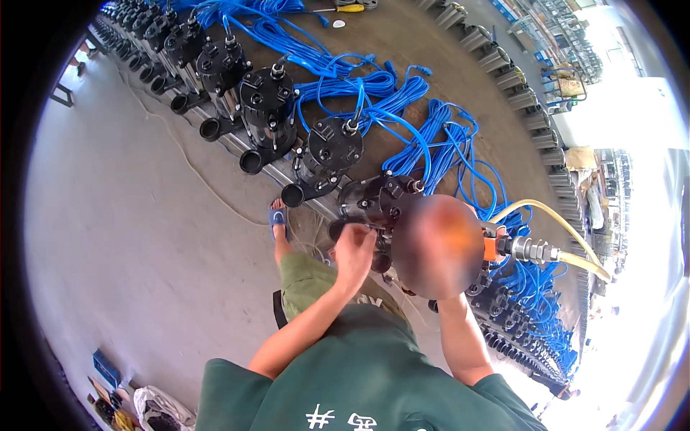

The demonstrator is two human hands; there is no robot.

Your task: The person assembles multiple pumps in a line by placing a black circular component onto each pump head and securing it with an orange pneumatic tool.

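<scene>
My left hand (354, 248) is at the side of a black and steel submersible pump (363, 199), beside its round outlet (338, 228). Its fingers are curled together; whatever is between them, if anything, is too small to make out. A round blurred patch covers most of my right hand (449, 276). Fingertips show past the patch's edge, around an orange air tool (491, 249). A metal coupling (528, 250) joins the tool to a pale yellow hose (582, 264). The tool's working end is hidden by the blur.
More black-topped pumps (267, 100) stand in a row from upper left to lower right. Coiled blue cables (417, 136) lie beyond them. Steel cylinders (528, 97) line the far side. A yellow-handled screwdriver (350, 8) lies at the top, and a white bag (159, 408) at lower left.
</scene>
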